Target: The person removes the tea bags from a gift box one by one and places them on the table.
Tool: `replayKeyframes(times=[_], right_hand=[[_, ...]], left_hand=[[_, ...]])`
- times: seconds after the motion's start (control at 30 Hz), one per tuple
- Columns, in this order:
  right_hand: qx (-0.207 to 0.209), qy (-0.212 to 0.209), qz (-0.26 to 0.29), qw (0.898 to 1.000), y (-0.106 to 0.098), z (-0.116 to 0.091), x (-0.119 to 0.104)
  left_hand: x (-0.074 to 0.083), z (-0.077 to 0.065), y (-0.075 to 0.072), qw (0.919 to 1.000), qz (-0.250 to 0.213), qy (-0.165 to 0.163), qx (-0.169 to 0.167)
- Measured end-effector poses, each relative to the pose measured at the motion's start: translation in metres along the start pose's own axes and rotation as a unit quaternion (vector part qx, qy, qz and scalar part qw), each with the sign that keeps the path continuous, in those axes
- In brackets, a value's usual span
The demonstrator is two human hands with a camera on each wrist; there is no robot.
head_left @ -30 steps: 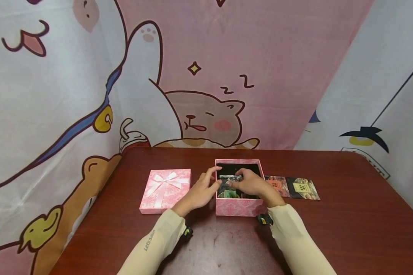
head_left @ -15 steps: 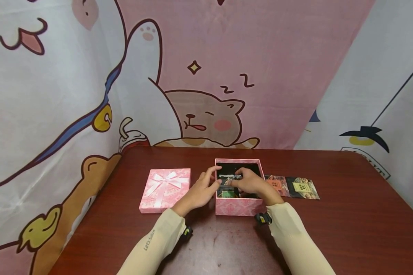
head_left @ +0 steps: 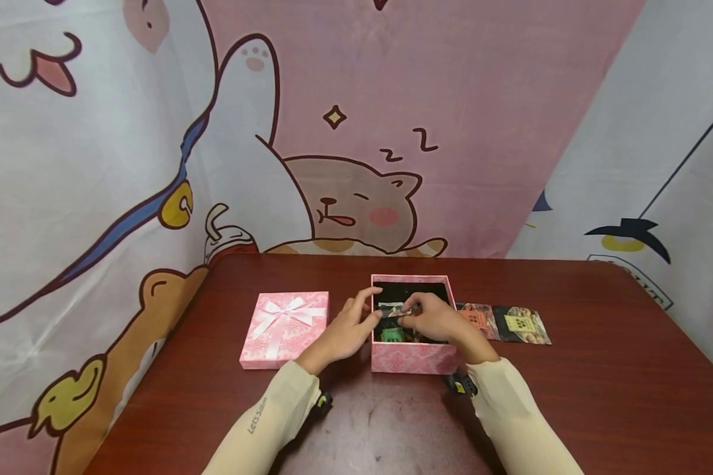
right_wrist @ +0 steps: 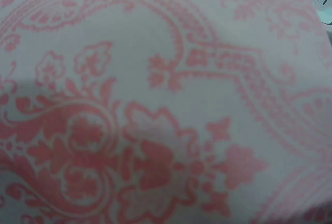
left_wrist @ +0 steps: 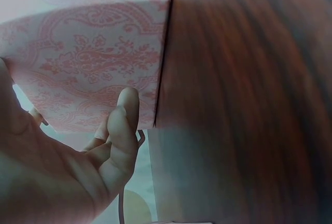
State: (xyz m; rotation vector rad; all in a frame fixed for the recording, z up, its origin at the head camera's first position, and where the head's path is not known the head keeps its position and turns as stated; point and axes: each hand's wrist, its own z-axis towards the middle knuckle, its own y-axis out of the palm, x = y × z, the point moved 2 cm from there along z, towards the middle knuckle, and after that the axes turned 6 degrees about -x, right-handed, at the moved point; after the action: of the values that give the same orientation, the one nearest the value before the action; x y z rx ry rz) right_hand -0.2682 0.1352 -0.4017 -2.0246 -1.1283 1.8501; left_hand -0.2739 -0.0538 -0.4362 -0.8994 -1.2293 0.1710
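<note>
A pink patterned gift box (head_left: 412,358) stands uncovered on the table, its inside dark. My left hand (head_left: 347,330) holds its left wall, with the index fingertip and thumb at the rim. In the left wrist view, the other fingers of the left hand (left_wrist: 111,151) lie along the outside of the box wall (left_wrist: 93,63). My right hand (head_left: 436,320) reaches in over the right side and pinches the top of a dark packet with a green label (head_left: 392,335). The right fingertips are partly hidden. Only the box's patterned side (right_wrist: 155,146) fills the right wrist view.
The pink lid (head_left: 285,330) with a white ribbon bow lies left of the box. Two flat dark packets lie to the right, an orange-labelled packet (head_left: 476,319) by the box and a yellow-labelled packet (head_left: 523,324) beyond. A cartoon-print cloth (head_left: 481,132) hangs behind the table (head_left: 618,369).
The right fingers have shifted slightly at the packet's top, and the packet has tilted a little inside the box. The left hand, lid and loose packets stay put.
</note>
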Motion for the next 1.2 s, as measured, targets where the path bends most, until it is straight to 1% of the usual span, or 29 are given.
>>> replayKeyframes(times=[0.2,0.43,0.6,0.7,0.8,0.87,0.97,1.07,1.2], right_hand=[[-0.001,-0.037,-0.013,0.999,-0.0001,-0.0036,-0.0025],[-0.019,-0.075,-0.061,0.995,0.0019,-0.0076,-0.0057],[-0.004,-0.108,-0.078,0.991,0.0022,-0.0085,-0.0068],[0.0,-0.108,-0.079,0.991,0.0027,-0.0091,-0.0073],[0.002,-0.09,-0.074,0.993,0.0026,-0.0096,-0.0069],[-0.001,-0.079,-0.072,0.994,0.0031,-0.0096,-0.0063],[-0.014,-0.075,-0.07,0.995,0.0044,-0.0086,-0.0052],[-0.037,-0.092,-0.077,0.992,0.0056,-0.0067,-0.0058],[-0.052,-0.101,-0.087,0.99,0.0064,-0.0034,-0.0071]], left_hand=[[-0.0016,0.0002,0.0005,1.0,0.002,0.001,0.001],[-0.0037,0.0008,0.0017,1.0,-0.004,0.002,0.001],[-0.0036,0.0015,0.0023,1.0,0.002,0.006,0.005],[-0.0032,0.0011,0.0018,1.0,0.003,0.006,0.005],[-0.0032,0.0011,0.0017,1.0,0.004,0.007,0.005],[-0.0033,0.0013,0.0019,1.0,0.004,0.008,0.004],[-0.0036,0.0017,0.0023,1.0,0.003,0.008,0.002],[-0.0033,0.0013,0.0024,1.0,-0.001,0.008,-0.001],[-0.0033,0.0008,0.0031,0.9999,-0.004,0.009,-0.002]])
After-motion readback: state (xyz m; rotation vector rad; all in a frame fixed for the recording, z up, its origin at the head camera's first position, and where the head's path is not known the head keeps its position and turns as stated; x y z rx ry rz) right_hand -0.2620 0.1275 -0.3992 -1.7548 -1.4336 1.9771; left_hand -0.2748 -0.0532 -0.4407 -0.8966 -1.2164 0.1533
